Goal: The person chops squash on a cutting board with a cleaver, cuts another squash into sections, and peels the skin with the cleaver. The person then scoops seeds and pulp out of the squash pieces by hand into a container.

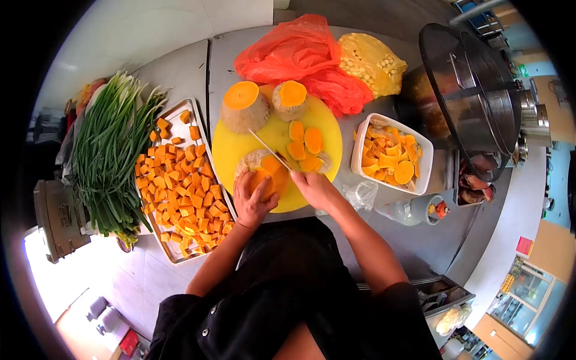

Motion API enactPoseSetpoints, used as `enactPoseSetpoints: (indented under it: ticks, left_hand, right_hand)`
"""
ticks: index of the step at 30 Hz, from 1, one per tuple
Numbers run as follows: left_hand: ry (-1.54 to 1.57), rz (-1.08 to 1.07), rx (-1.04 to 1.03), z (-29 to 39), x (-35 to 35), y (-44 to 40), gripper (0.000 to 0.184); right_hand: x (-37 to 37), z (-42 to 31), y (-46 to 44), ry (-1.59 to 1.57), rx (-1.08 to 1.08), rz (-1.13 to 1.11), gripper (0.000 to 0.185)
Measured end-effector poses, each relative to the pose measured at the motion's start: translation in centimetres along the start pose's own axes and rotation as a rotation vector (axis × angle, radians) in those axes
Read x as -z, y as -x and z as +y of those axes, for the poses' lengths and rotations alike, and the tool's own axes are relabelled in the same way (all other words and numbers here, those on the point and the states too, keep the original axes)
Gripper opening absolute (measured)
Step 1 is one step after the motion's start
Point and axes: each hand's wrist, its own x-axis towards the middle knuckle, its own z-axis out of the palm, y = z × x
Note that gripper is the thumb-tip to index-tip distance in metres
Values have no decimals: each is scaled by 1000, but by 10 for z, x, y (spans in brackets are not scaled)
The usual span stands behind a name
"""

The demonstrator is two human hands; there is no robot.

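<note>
My right hand (pixel 313 187) is closed round the handle of a knife (pixel 268 147), whose blade points up and to the left over the yellow round board (pixel 231 144). My left hand (pixel 252 201) presses on a cut piece of pumpkin (pixel 259 182) at the board's lower left, beside the blade. At the back of the board stand a large pumpkin piece (pixel 242 96) and a smaller one (pixel 292 95), orange cut faces up. Several orange slices (pixel 312 139) lie on the board's right side.
On the left are a metal tray (pixel 170 255) of orange cubes and green onions (pixel 108 156). Behind the board lie a red bag (pixel 288 51) and a yellow bag (pixel 372 63). To the right are a white tub (pixel 423 144) of trimmings and a large pot (pixel 429 108).
</note>
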Motion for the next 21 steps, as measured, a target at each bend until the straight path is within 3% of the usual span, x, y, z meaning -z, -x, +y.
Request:
enactPoseSetpoints:
  ticks: [4, 13, 16, 19, 21]
  left_hand:
    - [17, 6, 29, -3, -4, 2, 58]
    - [-1, -22, 30, -1, -3, 1, 59]
    - [7, -81, 46, -1, 1, -1, 68]
    - [-88, -134, 291, 25, 12, -21, 83]
    - [-178, -232, 396, 39, 12, -38, 91]
  right_hand:
    - [22, 29, 52, 25, -86, -18, 58]
    - [-19, 70, -29, -90, 45, -11, 61]
    - [-14, 85, -31, -169, -26, -71, 65]
    - [2, 94, -40, -449, -202, -251, 67]
    - [2, 84, -26, -478, -186, -210, 65]
